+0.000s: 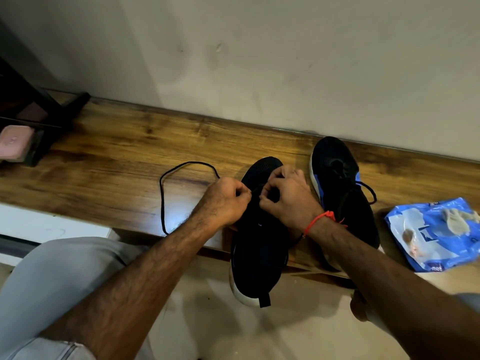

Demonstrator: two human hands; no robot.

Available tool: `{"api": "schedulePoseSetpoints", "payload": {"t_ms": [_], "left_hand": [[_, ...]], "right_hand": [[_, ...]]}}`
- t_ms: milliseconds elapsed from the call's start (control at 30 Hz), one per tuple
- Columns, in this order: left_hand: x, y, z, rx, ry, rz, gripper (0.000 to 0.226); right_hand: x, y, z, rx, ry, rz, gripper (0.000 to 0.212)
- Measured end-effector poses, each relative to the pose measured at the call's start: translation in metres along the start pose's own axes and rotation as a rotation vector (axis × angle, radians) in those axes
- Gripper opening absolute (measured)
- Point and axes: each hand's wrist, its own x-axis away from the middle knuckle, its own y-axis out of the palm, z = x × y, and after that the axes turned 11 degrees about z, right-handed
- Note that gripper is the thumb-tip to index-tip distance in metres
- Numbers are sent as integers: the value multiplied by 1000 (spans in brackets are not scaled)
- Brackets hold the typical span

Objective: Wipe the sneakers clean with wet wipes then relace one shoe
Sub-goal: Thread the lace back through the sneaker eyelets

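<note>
Sneaker, near (257,245): on wooden bench (117,157), heel overhanging the edge; relacing under way at toe-end eyelets. Left hand (226,201) pinches black lace (166,193); right hand (288,198) grips the eyelet area. Second sneaker (345,193) laced. Wipes pack (436,235) beside; wiping apparently finished.

Left hand (226,201) and right hand (287,197) pinching thin black lace (166,188) over black mesh sneaker (259,245) on wooden bench (117,162); second black-and-blue sneaker (342,188) just beside; blue wipes pack (436,235) near.

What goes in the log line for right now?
step: relacing | left hand: pinches black shoelace | right hand: at near sneaker eyelets | wet wipes pack: aside
</note>
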Motion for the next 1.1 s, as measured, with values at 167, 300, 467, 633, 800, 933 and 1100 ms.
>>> {"api": "schedulePoseSetpoints", "payload": {"t_ms": [167, 300, 467, 633, 800, 933, 1100], "left_hand": [[1, -1, 1, -6, 21, -2, 16], [2, -1, 1, -5, 9, -3, 17], [2, -2, 2, -1, 8, -9, 18], [3, -2, 3, -16, -3, -23, 18], [3, -1, 5, -23, 5, -34, 18], [4, -4, 5, 108, -89, -105, 19], [9, -11, 4, 193, -257, -287, 18]], "right_hand": [[0, 1, 0, 10, 20, 6, 12], [1, 0, 1, -48, 20, -15, 9], [1, -4, 1, -113, -9, -57, 3], [0, -8, 1, -86, -20, -104, 6], [-2, -1, 2, -28, 40, -39, 8], [-4, 0, 6, -64, 64, -52, 6], [-1, 5, 12, -101, 87, -33, 7]]}}
